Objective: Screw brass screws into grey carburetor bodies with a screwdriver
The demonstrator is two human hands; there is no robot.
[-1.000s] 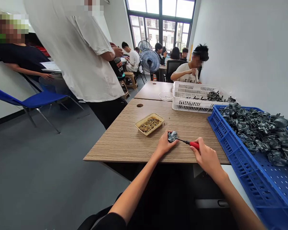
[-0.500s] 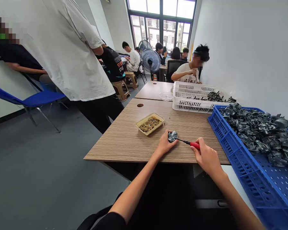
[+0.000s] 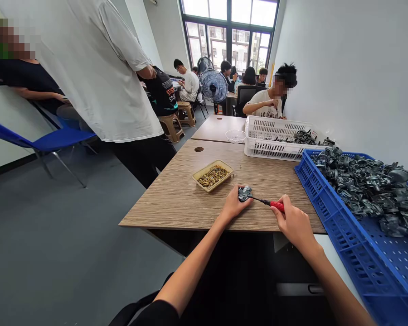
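Note:
My left hand [image 3: 234, 203] is closed around a small grey metal part [image 3: 245, 193] just above the wooden table [image 3: 177, 199]. In my right hand [image 3: 294, 222] is the red handle of a screwdriver [image 3: 277, 206]. Its dark shaft points left, and the tip meets the metal part; the exact spot is too small to tell. Beyond my left hand sits a cream tray [image 3: 207, 188] holding many brass-coloured pieces. Two tiny pieces lie on the table to the right of that tray.
A blue crate [image 3: 340, 222] heaped with metal parts stands at the right. Behind it is a white basket [image 3: 272, 149] with more parts, beside a clear plastic dish [image 3: 235, 136]. A person in a white shirt [image 3: 115, 90] stands at the left; others sit farther back.
Both hands keep almost the same position, with the screwdriver still at the metal part. The standing person at the left has shifted slightly to the right.

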